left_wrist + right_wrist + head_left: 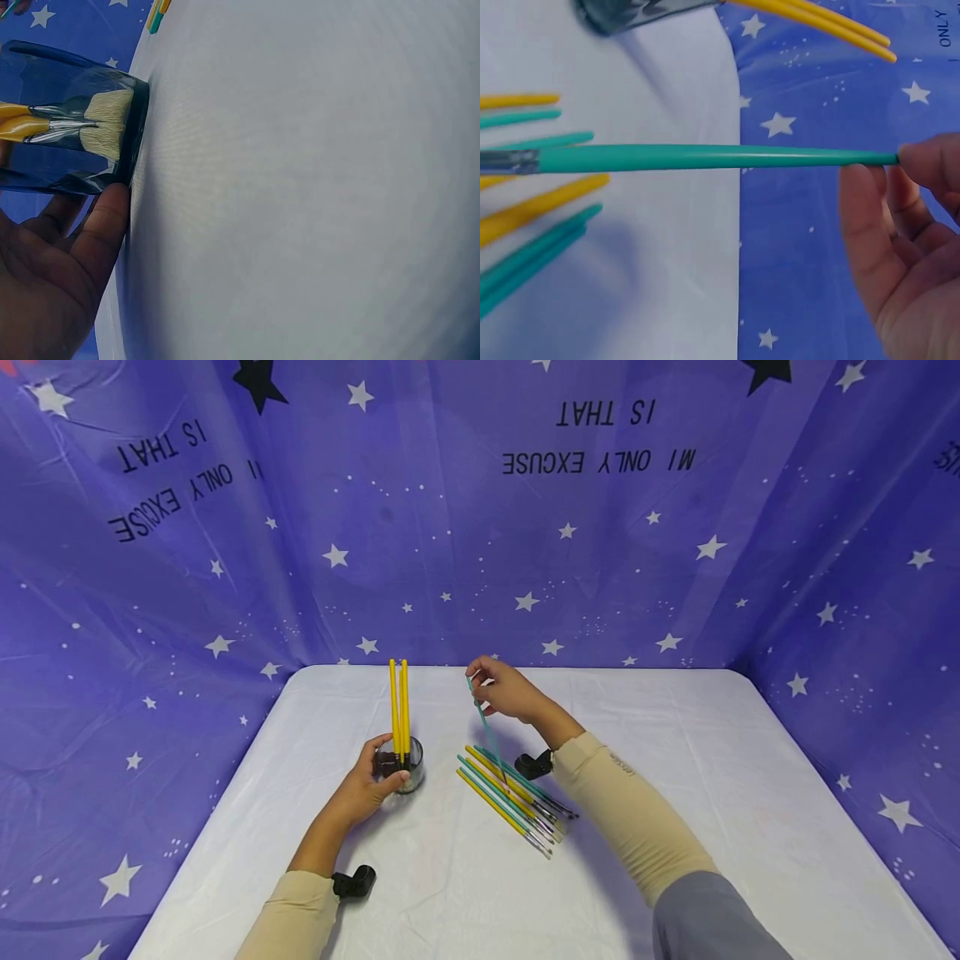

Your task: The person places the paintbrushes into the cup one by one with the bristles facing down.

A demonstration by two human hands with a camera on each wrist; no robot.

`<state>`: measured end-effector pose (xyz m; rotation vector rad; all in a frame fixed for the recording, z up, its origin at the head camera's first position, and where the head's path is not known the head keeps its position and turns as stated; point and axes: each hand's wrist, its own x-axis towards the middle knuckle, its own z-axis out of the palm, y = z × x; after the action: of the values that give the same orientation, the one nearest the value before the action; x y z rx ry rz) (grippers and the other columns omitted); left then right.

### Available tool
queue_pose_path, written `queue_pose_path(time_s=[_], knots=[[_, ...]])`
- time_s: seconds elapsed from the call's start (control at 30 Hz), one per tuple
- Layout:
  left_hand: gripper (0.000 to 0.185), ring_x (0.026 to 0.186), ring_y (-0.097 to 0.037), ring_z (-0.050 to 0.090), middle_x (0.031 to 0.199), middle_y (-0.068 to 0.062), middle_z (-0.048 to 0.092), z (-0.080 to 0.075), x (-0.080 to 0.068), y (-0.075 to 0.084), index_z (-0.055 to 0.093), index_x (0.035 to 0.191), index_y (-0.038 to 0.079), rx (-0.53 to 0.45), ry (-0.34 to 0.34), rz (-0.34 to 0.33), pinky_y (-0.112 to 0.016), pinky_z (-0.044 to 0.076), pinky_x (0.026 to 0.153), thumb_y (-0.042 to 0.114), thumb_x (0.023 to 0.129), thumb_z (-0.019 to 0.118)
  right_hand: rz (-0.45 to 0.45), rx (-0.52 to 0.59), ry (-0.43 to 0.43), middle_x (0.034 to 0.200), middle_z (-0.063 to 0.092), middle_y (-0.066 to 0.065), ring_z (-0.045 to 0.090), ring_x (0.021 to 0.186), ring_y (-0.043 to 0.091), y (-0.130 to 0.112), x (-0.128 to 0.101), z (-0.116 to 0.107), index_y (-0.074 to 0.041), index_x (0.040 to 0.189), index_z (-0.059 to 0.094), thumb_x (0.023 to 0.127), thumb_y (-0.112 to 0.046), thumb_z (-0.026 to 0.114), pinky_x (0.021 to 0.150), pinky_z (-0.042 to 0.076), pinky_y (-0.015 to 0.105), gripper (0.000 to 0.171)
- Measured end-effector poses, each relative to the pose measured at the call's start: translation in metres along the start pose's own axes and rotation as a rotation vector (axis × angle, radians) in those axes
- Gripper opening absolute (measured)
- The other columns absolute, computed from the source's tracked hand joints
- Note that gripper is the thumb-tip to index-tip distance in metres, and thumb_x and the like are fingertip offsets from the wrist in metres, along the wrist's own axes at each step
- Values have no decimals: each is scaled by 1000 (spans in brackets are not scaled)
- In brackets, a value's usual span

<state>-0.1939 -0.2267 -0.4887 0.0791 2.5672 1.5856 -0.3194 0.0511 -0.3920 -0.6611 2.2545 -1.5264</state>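
Note:
A clear glass cup [403, 765] stands on the white table [720, 827] with two yellow brushes [399, 710] upright in it, bristles down [105, 127]. My left hand [365, 787] holds the cup [71, 112] from its near side, thumb against the base. My right hand [507, 688] pinches the tip of a teal brush [487, 731] by its handle end [705, 157] and holds it up, its bristle end down over a pile of yellow and teal brushes [513, 797] lying beside the cup.
A purple starred cloth [480, 527] hangs as a backdrop round the table on the back and both sides. The loose brushes [532, 202] lie fanned just right of centre. Black wrist mounts [352, 882] sit on both forearms.

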Motion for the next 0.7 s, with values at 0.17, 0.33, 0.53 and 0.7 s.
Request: queue_pose_path(time_s=[0.17, 0.33, 0.53, 0.7], knots=[[81, 135, -42, 41, 143, -25, 47, 0, 0, 0, 21, 154, 23, -4, -2, 1, -60, 24, 111, 33, 92, 73, -38, 81, 73, 100, 49, 10, 59, 84, 25, -8, 5, 7, -8, 117, 51, 100, -1, 51, 74, 56, 46, 19], [81, 133, -42, 43, 141, -25, 48, 0, -1, 0, 22, 154, 22, -10, -4, -1, -60, 26, 110, 32, 92, 73, -70, 128, 115, 103, 49, 8, 60, 87, 25, -13, 9, 14, -9, 118, 51, 100, -2, 53, 72, 56, 43, 19], [81, 133, -43, 42, 142, -26, 47, -1, -2, 0, 21, 154, 22, 5, -5, -11, -62, 25, 109, 36, 92, 72, -116, 163, 167, 102, 49, 8, 58, 87, 24, -25, 13, 19, -8, 117, 51, 99, 0, 52, 71, 55, 44, 20], [81, 132, -42, 44, 141, -24, 48, -1, -1, 0, 22, 154, 23, 3, 0, -9, -61, 26, 110, 34, 92, 72, -136, 209, 222, 101, 50, 7, 59, 85, 22, -34, 16, 22, -8, 118, 51, 99, 1, 53, 69, 56, 38, 21]])
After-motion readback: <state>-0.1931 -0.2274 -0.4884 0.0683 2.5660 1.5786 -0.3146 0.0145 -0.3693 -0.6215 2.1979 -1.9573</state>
